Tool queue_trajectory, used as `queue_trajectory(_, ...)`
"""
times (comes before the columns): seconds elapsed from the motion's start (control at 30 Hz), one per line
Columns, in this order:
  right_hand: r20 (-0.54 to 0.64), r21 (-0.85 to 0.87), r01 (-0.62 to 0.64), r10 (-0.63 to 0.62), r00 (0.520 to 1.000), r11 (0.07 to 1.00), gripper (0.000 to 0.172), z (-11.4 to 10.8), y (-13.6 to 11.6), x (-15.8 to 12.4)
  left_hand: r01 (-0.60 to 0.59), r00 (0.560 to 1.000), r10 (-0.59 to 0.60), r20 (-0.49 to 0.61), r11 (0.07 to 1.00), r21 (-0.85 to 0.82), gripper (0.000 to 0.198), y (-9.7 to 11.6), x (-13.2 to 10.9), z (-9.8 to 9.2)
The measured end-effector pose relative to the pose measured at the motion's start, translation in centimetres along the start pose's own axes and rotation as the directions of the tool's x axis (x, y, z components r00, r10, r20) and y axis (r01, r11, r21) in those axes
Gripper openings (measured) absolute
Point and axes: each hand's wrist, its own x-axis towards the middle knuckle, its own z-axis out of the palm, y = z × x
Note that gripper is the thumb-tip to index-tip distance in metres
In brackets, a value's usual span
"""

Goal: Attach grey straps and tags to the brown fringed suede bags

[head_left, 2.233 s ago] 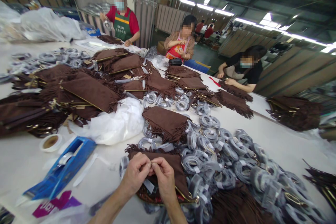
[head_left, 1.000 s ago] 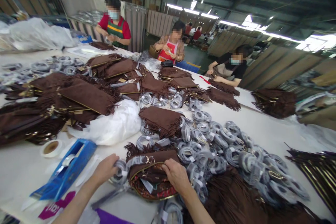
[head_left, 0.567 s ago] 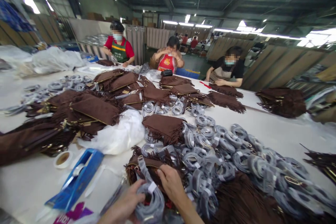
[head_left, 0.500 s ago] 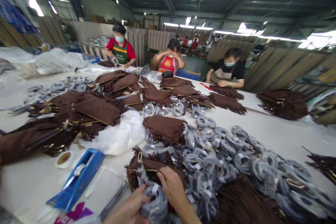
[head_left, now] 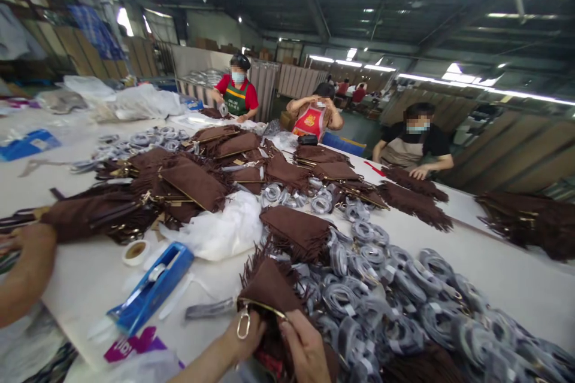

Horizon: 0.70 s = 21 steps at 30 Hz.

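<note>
A dark brown fringed bag (head_left: 274,281) with a gold zip and a metal clip hangs between my hands at the near table edge, its mouth turned towards me. My right hand (head_left: 305,341) is closed on the bag's zipped edge, thumb on top. My left hand (head_left: 249,332) reaches into or under the bag's mouth beside the metal clip (head_left: 243,324); its fingers are hidden by the fabric. Just left of the bag lies a grey wrapped strap (head_left: 210,309). Plastic-wrapped strap coils (head_left: 341,299) are heaped to the right.
A blue tape dispenser (head_left: 153,287) and a tape roll (head_left: 135,252) lie to the left. White wrapping (head_left: 220,227) and piled brown bags (head_left: 193,185) stand beyond. At far left, a co-worker's hand (head_left: 31,251) is by a bag. Several people work across the table.
The strap coil that was in my left hand is out of sight, and that hand is now at the bag's mouth. The bag has been raised and tilted. A co-worker's arm has appeared at left.
</note>
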Motion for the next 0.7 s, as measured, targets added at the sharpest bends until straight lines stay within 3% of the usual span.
queue_trajectory(0.07, 0.032, 0.164, -0.201, 0.198, 0.980, 0.966, 0.035, -2.5, 0.0, 0.7, -0.065, 0.994, 0.057, 0.093, 0.994, 0.088, 0.007, 0.6, -1.3, -2.1)
queue_trajectory(0.13, 0.093, 0.302, -0.320, 0.306, 0.948, 0.898, 0.035, -4.4, 0.0, 1.1, -0.177, 0.979, 0.151, 0.134, 0.961, 0.210, 0.014, 1.1, -2.6, -4.4)
queue_trajectory(0.2, 0.178, 0.408, -0.395, 0.352, 0.919, 0.824, 0.035, -5.1, -0.1, 1.1, -0.247, 0.965, 0.261, 0.008, 0.905, 0.346, 0.015, 1.2, -3.7, -6.1)
queue_trajectory(0.23, 0.225, 0.449, -0.422, 0.358, 0.906, 0.787, 0.035, -5.0, -0.3, 1.1, -0.235, 0.948, 0.299, -0.109, 0.889, 0.394, 0.015, 1.1, -4.1, -6.6)
queue_trajectory(0.3, 0.311, 0.519, -0.473, 0.359, 0.880, 0.712, 0.035, -4.4, -0.6, 1.0, -0.164, 0.912, 0.297, -0.285, 0.897, 0.410, 0.033, 1.0, -4.7, -7.1)
queue_trajectory(0.33, 0.344, 0.547, -0.498, 0.361, 0.866, 0.673, 0.035, -4.1, -0.8, 0.9, -0.144, 0.917, 0.275, -0.289, 0.905, 0.401, 0.037, 1.1, -4.9, -7.1)
queue_trajectory(0.4, 0.372, 0.571, -0.536, 0.386, 0.844, 0.622, 0.038, -3.9, -1.5, 0.9, -0.139, 0.960, 0.217, -0.176, 0.917, 0.373, 0.027, 1.7, -5.4, -6.8)
queue_trajectory(0.47, 0.327, 0.499, -0.522, 0.408, 0.853, 0.692, 0.039, -4.2, -2.4, 1.2, -0.129, 0.982, 0.170, -0.087, 0.926, 0.354, 0.013, 2.9, -6.1, -6.7)
queue_trajectory(0.57, 0.233, 0.253, -0.402, 0.348, 0.908, 0.880, 0.035, -5.5, -3.8, 2.0, -0.059, 0.991, 0.095, -0.093, 0.941, 0.333, 0.003, 4.7, -7.1, -6.9)
queue_trajectory(0.7, 0.214, -0.048, -0.233, 0.238, 0.948, 0.971, 0.032, -6.2, -4.5, 3.3, -0.002, 0.997, 0.020, -0.075, 0.972, 0.236, 0.006, 5.2, -7.0, -7.2)
